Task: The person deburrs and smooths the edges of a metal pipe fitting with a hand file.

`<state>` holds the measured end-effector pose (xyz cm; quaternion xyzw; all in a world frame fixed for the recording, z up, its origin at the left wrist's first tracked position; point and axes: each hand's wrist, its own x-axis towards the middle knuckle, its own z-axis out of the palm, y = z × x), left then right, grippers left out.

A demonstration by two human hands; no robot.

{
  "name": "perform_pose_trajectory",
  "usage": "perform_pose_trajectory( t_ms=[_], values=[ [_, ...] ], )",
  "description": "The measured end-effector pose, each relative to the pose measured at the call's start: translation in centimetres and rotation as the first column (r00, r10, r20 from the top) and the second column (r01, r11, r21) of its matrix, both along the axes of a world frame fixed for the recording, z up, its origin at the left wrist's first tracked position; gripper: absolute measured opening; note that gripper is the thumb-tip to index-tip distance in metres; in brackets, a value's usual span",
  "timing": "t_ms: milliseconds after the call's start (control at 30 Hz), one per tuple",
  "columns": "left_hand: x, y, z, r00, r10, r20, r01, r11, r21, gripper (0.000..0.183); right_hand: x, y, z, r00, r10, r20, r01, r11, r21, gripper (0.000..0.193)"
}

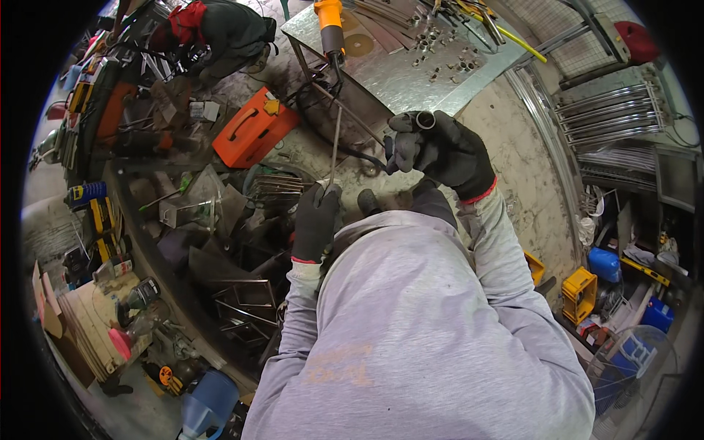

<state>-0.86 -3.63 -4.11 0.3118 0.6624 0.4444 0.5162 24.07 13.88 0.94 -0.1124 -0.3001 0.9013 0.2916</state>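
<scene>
My left hand (317,224), in a dark work glove with a red cuff edge, is closed around the lower end of a thin metal rod (335,150). The rod points up and away from me. To its right, my right hand (449,154) is raised in a matching glove. Between its fingers sits a short metal tube piece (425,119), its round open end showing. The two hands are apart, and the rod does not touch the tube. Beyond them, a metal-topped table (400,82) carries several similar small tube pieces (444,55).
An orange-and-grey power tool (330,29) stands at the table's near left edge, its cable hanging down. An orange metal case (253,128) rests left of it. Scrap metal fills a bin (220,220) by my left arm. Another person (220,37) bends over at far left. Tube racks (612,114) line the right.
</scene>
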Motion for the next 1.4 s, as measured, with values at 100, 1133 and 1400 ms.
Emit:
perform_pose_trajectory(
  t_ms=[100, 1133, 1400],
  values=[
    [0.1, 0.0, 0.5, 0.999, 0.005, 0.04, -0.005, 1.0, -0.012, 0.021, -0.3, -0.3, 0.6, 0.999, 0.029, -0.045, -0.029, 1.0, 0.01, 0.066],
    [0.8, 3.2, 2.6, 0.813, -0.432, -0.391, 0.478, 0.878, 0.023, 0.03, 2.1, 2.0, -3.2, 0.673, -0.43, 0.602, -0.071, 0.772, 0.631, 0.05],
    [2.3, 7.3, -0.1, 0.822, -0.448, -0.351, 0.465, 0.884, -0.04, 0.04, 1.6, 4.8, -5.8, 0.507, -0.506, 0.698, -0.233, 0.699, 0.676, 0.039]
  ],
)
